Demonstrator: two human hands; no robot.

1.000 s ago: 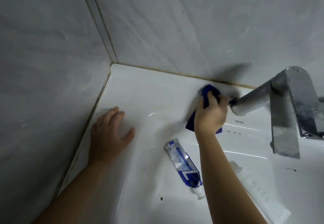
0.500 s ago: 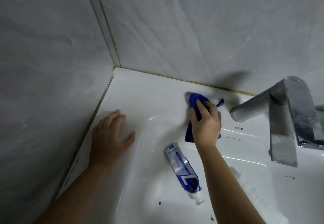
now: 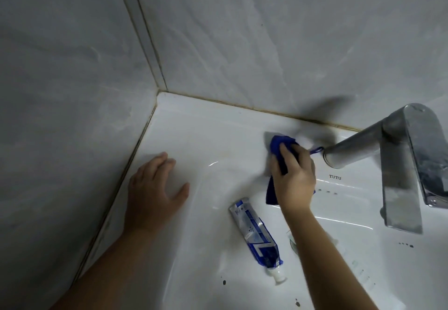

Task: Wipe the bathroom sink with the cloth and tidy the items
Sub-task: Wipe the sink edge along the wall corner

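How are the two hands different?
The left hand lies flat with straight fingers, while the right hand curls its fingers round the blue cloth. The left hand holds nothing; the right hand presses the cloth down. The left hand is beside the side wall; the right hand is close to the faucet spout. Both are bare and reach onto the white sink.

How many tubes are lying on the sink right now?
2. A blue-and-silver toothpaste tube lies left of the right forearm; a white plastic tube lies right of it, partly hidden by the arm. More may sit out of frame.
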